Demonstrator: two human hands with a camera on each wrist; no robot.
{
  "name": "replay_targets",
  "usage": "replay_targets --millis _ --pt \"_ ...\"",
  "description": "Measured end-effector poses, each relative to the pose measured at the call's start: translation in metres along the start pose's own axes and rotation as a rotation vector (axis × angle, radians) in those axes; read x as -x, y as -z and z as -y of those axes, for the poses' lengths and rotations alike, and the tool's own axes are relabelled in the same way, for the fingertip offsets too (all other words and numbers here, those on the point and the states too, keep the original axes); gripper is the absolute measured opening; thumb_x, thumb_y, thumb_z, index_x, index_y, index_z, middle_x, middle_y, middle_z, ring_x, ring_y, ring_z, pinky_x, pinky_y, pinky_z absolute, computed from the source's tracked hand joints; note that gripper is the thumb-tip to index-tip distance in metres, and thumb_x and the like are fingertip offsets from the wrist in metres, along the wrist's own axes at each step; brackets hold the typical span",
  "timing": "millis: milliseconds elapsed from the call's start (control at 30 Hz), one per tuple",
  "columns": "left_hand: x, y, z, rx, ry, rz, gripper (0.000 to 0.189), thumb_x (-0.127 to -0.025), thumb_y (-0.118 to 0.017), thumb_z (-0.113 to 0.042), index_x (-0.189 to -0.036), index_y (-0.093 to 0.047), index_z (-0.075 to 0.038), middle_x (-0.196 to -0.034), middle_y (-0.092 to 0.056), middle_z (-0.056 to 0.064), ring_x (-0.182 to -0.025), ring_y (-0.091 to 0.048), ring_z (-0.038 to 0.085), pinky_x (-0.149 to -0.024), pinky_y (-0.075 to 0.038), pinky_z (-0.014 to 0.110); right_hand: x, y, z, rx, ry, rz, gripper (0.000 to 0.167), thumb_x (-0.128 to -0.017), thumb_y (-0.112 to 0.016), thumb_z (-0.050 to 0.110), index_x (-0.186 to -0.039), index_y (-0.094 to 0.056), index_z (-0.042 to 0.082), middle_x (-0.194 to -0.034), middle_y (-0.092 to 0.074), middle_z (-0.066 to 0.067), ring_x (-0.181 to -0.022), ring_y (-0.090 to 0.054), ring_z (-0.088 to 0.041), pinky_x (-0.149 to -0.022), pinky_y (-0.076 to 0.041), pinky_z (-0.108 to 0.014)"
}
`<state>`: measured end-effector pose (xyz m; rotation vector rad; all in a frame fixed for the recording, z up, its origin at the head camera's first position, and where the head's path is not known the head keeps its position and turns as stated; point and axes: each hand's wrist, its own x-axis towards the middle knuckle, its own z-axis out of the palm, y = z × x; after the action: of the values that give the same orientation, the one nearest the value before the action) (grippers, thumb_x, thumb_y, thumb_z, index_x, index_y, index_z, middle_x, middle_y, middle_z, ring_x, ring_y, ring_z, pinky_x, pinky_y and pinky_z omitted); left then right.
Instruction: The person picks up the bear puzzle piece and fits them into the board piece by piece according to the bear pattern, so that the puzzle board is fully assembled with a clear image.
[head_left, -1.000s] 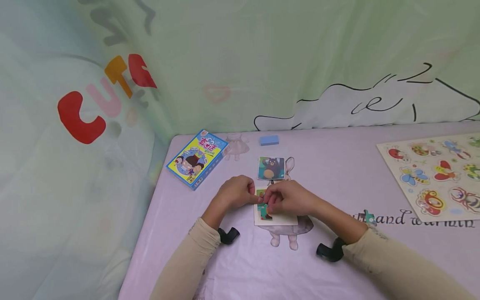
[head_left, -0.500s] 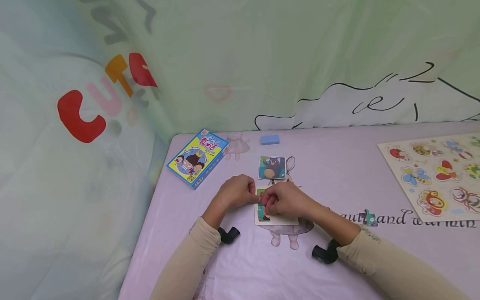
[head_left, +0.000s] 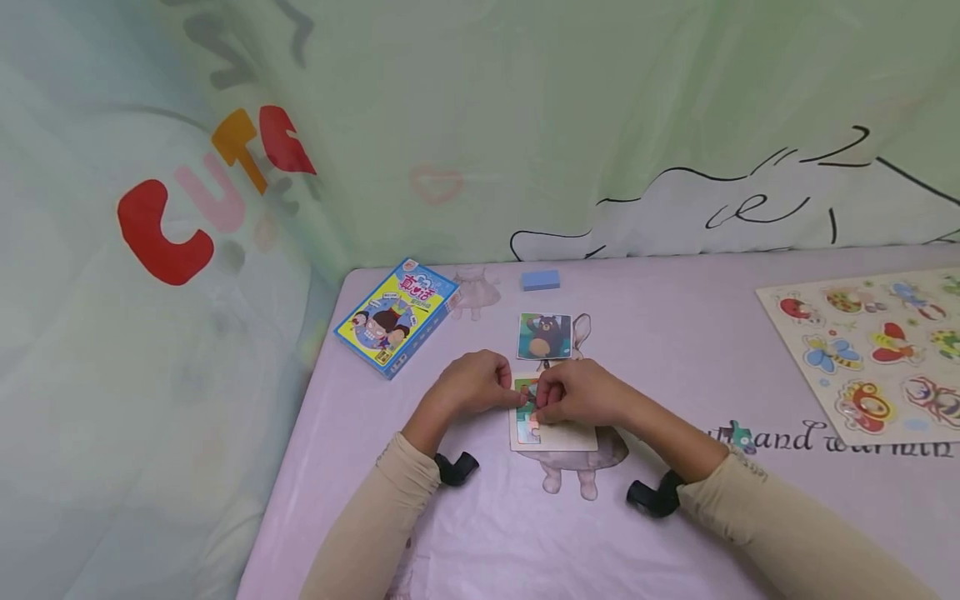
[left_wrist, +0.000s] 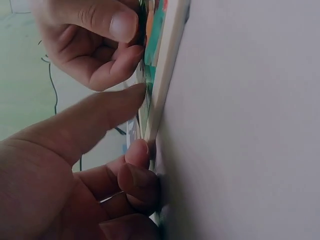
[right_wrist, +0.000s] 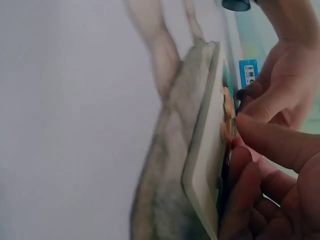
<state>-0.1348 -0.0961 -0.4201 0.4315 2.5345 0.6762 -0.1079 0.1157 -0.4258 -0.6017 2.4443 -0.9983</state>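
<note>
A small jigsaw board [head_left: 562,439] lies in front of me, its pale tray bare at the lower right. Teal and green jigsaw pieces [head_left: 527,432] fill its left side. My left hand [head_left: 474,383] pinches the board's left edge, thumb on the picture and fingers at the rim in the left wrist view. My right hand [head_left: 588,393] bends over the board, thumb and forefinger pinching a jigsaw piece [right_wrist: 228,112] along the edge of the laid ones; the fingers hide part of it. Just behind the board lies a square bear picture card [head_left: 544,336].
A loose jigsaw piece [head_left: 741,437] lies to the right. A wooden insect puzzle board [head_left: 847,367] lies at the far right. At the back left is a blue and yellow card box [head_left: 396,318], and a blue block [head_left: 541,280] sits behind the bear card.
My right hand first shifted slightly left over the pieces, then back to the right, uncovering the lower left piece, which now lies flat. My left hand has stayed at the board's edge.
</note>
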Motion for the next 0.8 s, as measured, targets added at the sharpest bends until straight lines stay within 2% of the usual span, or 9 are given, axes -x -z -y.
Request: replay_targets --millis 300,800 --pt "-0.0015 0.0030 0.0020 -0.010 -0.018 0.068 0.038 -0.075 -0.091 -0.037 -0.086 -0.061 -0.015 -0.077 -0.056 -0.001 -0.078 -0.055 0.017 -0.064 -0.039 0.029 0.0001 -0.0015 0.0021 0.063 0.016 0.019 0.019 -0.081 -0.085 0.022 -0.080 -0.067 0.019 -0.066 -0.057 0.007 -0.065 -0.053 -0.009 -0.063 -0.041 -0.026" --pt "-0.0013 0.0039 0.0012 -0.022 -0.032 0.072 0.039 -0.073 -0.093 -0.033 -0.086 -0.062 -0.014 -0.076 -0.054 -0.001 -0.076 -0.054 0.016 -0.063 -0.038 0.029 0.0007 -0.0019 0.0063 0.090 0.027 -0.002 0.021 -0.082 -0.085 0.022 -0.078 -0.065 0.018 -0.064 -0.054 0.007 -0.063 -0.051 -0.008 -0.063 -0.039 -0.027"
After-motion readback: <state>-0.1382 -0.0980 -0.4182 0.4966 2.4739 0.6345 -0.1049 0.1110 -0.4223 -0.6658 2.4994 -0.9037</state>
